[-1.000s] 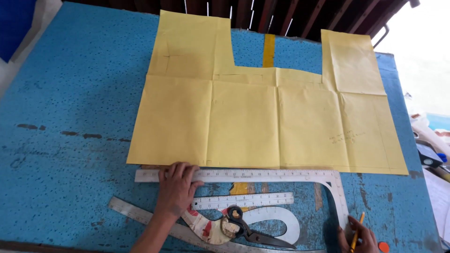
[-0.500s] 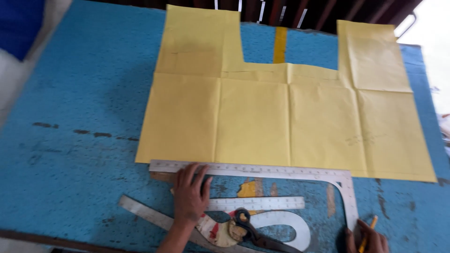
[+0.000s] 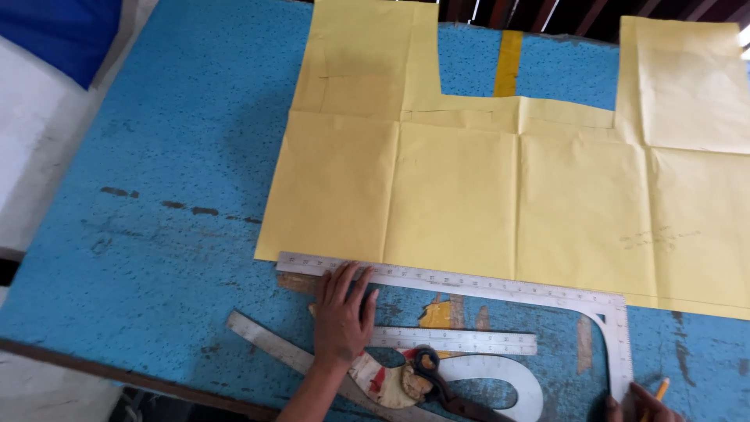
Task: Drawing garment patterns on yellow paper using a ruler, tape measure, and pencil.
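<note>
Fingers (image 3: 349, 285) of left hand (image 3: 341, 316) spread flat, pinning the L-square ruler (image 3: 484, 283) along the yellow paper's (image 3: 500, 195) lower edge; right hand (image 3: 641, 402) grips a pencil (image 3: 660, 388); uneven pressure could let the square skew.

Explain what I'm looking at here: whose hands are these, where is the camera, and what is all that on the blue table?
The camera sits on a person's head and looks down at their own bare hands. On the blue table lies a large sheet of yellow paper with fold lines. The left hand presses flat on a metal L-shaped ruler along the paper's near edge. The right hand, half out of view, holds a pencil. Nearer lie straight rulers, a white curved ruler and scissors.
</note>
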